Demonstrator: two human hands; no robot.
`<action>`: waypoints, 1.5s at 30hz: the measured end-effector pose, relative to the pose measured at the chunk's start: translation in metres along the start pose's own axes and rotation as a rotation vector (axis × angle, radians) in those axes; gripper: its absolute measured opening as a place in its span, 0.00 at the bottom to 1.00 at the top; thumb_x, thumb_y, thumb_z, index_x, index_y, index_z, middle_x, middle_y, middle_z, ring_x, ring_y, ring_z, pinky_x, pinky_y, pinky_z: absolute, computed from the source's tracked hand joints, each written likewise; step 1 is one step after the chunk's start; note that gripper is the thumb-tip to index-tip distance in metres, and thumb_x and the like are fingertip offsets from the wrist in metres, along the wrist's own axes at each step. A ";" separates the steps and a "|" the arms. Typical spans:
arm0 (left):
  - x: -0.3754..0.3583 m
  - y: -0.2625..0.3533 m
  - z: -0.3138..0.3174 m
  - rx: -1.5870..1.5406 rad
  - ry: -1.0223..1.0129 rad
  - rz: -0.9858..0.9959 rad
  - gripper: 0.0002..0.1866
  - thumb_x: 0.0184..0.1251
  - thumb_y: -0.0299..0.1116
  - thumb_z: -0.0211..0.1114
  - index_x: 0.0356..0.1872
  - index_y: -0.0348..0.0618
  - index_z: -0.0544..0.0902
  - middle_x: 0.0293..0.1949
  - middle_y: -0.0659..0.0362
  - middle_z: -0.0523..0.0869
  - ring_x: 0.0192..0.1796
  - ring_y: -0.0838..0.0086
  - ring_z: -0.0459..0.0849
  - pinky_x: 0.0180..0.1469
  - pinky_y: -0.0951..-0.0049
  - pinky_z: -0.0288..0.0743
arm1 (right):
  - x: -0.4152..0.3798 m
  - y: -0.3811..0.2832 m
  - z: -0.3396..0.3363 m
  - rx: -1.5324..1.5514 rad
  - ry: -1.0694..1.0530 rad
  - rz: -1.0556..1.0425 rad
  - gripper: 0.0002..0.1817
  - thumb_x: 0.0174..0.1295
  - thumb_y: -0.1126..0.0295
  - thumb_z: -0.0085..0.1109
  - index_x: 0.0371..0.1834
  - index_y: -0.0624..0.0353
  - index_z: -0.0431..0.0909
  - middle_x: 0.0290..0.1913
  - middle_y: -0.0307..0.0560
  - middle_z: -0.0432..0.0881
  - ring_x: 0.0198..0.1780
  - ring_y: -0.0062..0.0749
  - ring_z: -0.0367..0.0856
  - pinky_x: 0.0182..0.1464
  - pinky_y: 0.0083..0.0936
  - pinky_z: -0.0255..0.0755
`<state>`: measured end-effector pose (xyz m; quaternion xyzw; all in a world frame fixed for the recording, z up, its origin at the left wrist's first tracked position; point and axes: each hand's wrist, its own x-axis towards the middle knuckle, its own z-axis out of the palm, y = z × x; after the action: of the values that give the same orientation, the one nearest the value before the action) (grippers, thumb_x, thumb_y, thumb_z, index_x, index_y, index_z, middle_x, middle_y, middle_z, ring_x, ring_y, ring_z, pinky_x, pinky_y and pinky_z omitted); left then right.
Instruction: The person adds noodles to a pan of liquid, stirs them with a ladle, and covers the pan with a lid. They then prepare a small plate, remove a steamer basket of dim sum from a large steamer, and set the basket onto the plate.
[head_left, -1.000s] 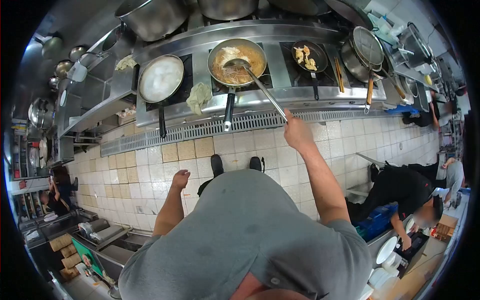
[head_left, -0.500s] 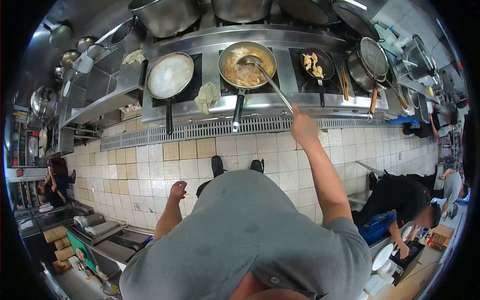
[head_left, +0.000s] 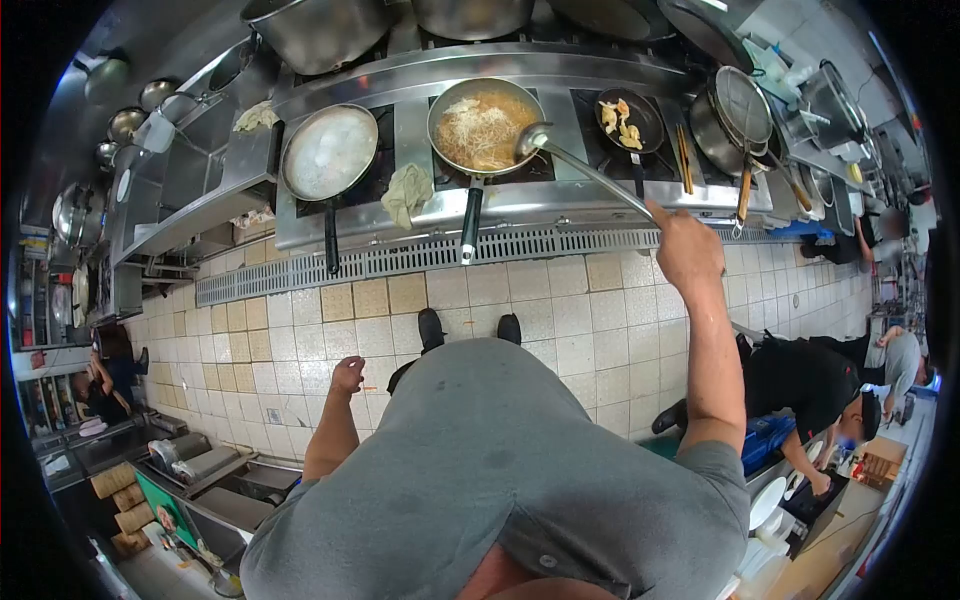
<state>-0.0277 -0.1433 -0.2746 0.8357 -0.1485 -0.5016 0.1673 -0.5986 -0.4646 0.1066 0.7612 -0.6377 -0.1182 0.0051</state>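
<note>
My right hand (head_left: 690, 250) is closed around the handle end of a long metal ladle (head_left: 590, 178). The ladle's bowl is at the right rim of a frying pan (head_left: 472, 230) on the middle burner. In that pan lie pale, thin noodle-like strands (head_left: 480, 125) in brown liquid. My left hand (head_left: 347, 374) hangs low at my left side over the floor, fingers loosely curled and apart, holding nothing that I can see. Left of the middle pan, a second pan (head_left: 331, 235) holds whitish, cloudy contents. A smaller dark pan (head_left: 655, 125) with yellowish pieces sits to the right.
A crumpled cloth (head_left: 408, 195) lies between two pans. Chopsticks (head_left: 684, 160) and a pot with a strainer (head_left: 743, 105) are on the right. Large pots (head_left: 320, 35) stand behind. A floor grate (head_left: 400, 256) runs along the stove. A co-worker (head_left: 800, 385) bends over plates behind me, at right.
My right hand has moved right with the ladle, bringing its bowl from the middle of the pan to the right rim. My left hand has barely moved.
</note>
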 end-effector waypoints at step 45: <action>0.001 -0.005 -0.007 -0.040 -0.005 -0.023 0.25 0.69 0.48 0.65 0.64 0.52 0.78 0.44 0.51 0.86 0.43 0.60 0.87 0.35 0.58 0.79 | 0.005 -0.077 0.104 0.772 0.058 -0.138 0.27 0.63 0.72 0.56 0.69 0.56 0.73 0.50 0.68 0.83 0.54 0.62 0.81 0.57 0.44 0.74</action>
<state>-0.0204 -0.1384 -0.2749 0.8326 -0.1292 -0.5085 0.1777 -0.5421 -0.4402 -0.0074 0.7510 -0.5823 0.1518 -0.2718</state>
